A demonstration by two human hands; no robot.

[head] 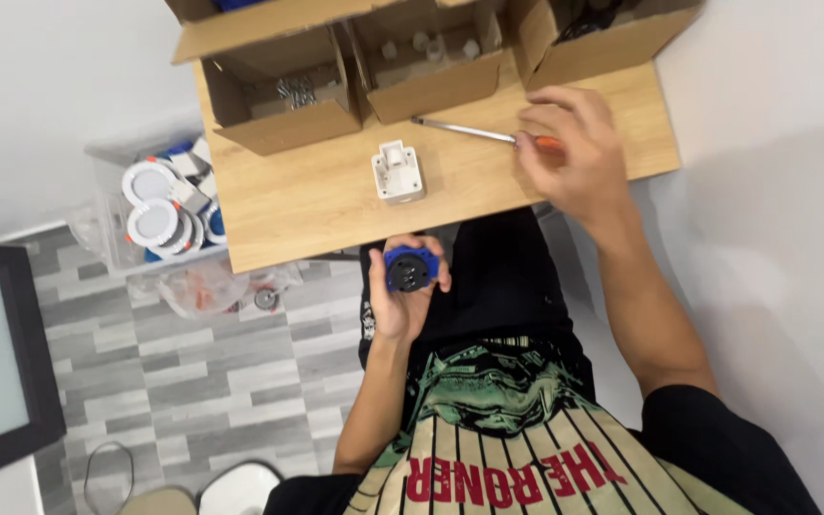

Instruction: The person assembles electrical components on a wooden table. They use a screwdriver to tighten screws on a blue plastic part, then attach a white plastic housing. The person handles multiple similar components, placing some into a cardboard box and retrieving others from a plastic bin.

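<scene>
I am cradling a round blue socket insert in my left hand, fingers curled on its rim, at the frame's centre just below the wooden table. My right hand is resting on the screwdriver at upper right — fingertips pinched on its orange handle. A white socket housing is sitting between them — three open cardboard boxes are lining the top edge.

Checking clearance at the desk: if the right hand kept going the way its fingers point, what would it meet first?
The right hand, on the screwdriver, points toward the cardboard boxes; the rightmost box probably comes first, though depth is unclear.
</scene>
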